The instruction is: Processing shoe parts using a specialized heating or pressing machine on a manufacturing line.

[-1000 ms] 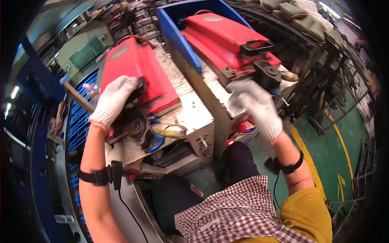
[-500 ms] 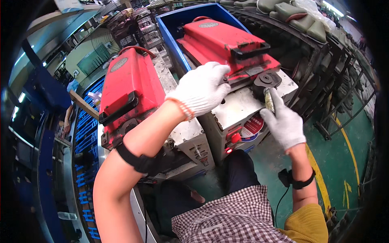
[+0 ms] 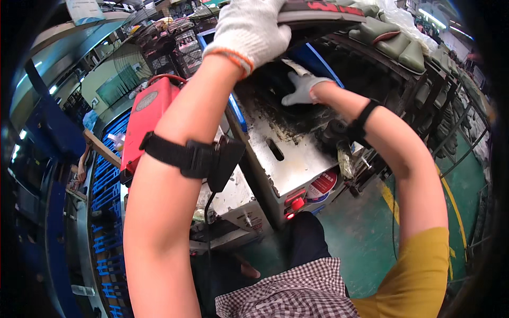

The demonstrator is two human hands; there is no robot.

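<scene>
My left hand [image 3: 252, 32], in a white knit glove, grips the edge of a raised red machine lid [image 3: 339, 7] at the top of the view. Its fingers are partly hidden behind the lid. Under the lid, my gloved right hand [image 3: 305, 89] reaches into the dark interior [image 3: 268, 87] of the machine, thumb and fingers spread apart. Beside that hand is a pale strip [image 3: 296, 67] that I cannot make out. A lever handle wrapped in worn tape [image 3: 345, 161] hangs at the machine's right front corner, untouched.
To the left stands a second machine with its red lid [image 3: 146, 114] down. A red knob [image 3: 297, 203] and a lit red lamp [image 3: 290, 215] are on the near machine's front. Green boots [image 3: 395, 45] lie on a rack at the right. Blue racking [image 3: 106, 212] runs along the left.
The right machine's lid has gone from down to raised, with my left hand on it. My right hand has left the taped lever and moved forward and left under the lid.
</scene>
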